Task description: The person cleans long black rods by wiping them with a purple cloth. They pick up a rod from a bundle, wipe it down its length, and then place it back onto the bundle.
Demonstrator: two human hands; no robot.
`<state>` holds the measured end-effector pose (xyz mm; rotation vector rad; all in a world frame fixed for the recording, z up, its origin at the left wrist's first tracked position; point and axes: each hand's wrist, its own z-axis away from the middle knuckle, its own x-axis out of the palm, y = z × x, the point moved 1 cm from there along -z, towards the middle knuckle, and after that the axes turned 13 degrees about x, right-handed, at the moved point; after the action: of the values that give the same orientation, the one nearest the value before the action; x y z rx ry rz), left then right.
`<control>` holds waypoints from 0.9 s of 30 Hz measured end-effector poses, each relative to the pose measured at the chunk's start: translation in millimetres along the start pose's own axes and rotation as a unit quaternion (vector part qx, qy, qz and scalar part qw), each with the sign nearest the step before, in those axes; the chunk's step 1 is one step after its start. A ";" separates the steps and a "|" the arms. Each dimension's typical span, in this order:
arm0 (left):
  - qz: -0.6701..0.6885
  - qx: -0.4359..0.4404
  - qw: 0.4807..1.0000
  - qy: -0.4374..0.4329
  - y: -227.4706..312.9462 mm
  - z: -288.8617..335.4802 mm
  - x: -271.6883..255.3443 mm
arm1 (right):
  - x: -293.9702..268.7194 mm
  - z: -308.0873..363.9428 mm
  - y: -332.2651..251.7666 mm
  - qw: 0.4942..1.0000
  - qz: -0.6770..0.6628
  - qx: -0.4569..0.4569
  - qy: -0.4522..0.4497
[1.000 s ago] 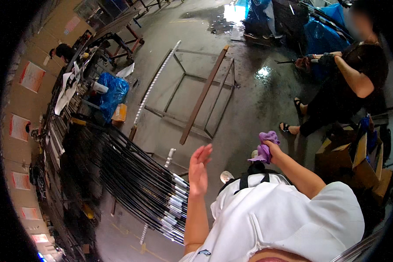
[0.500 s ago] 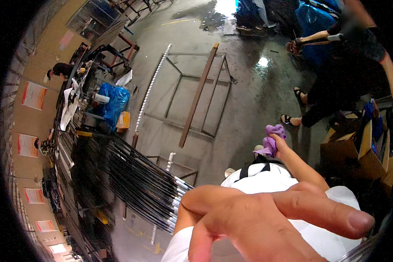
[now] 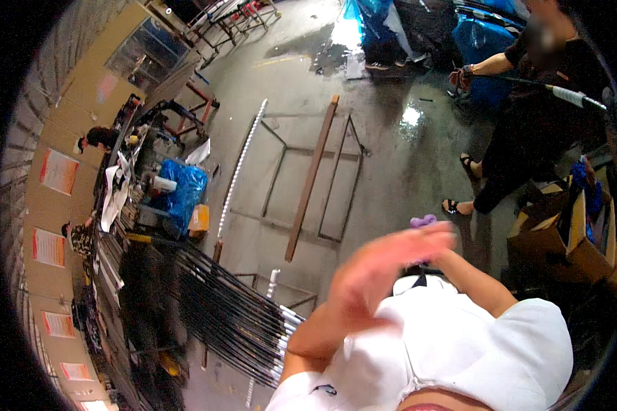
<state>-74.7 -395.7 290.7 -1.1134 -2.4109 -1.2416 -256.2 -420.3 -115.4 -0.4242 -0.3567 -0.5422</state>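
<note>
My left hand is raised in front of my white shirt, blurred by motion. Its fingers look stretched out, and I see nothing in them. Behind it, my right forearm reaches forward, but the left hand covers most of my right hand. A bit of purple cloth shows just beyond the fingers; the earlier frame shows it bunched in my right hand. Left of my left arm lies a row of thin black rods with white ends.
Ahead, a metal frame carries a brown bar and a white spiral-wrapped bar. At right, a co-worker holds a long rod near an open cardboard box. Blue plastic and a small yellow box lie left.
My left hand has swung up and away from close to the camera, now crossing in front of my right hand. The view has tilted slightly. The co-worker's rod has shifted.
</note>
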 end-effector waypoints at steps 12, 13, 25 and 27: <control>0.093 -0.246 0.775 0.575 -70.3 215.9 -190.6 | 2.5 17.4 19.4 0.998 0.012 0.017 0.058; 0.084 -0.242 0.766 0.589 -67.0 222.2 -192.4 | -0.8 15.1 22.2 0.998 0.021 0.025 0.061; 0.158 -0.312 0.937 0.011 -207.0 46.8 -47.1 | 21.5 27.3 22.6 0.997 0.041 -0.055 -0.042; 0.253 -0.254 0.932 0.047 -213.9 13.7 -3.0 | 31.7 71.5 8.1 0.995 -0.004 -0.071 -0.066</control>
<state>-221.7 -463.8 150.3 -1.6285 -1.5983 -1.7040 -241.5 -393.3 -43.1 -0.5972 -0.4475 -0.5497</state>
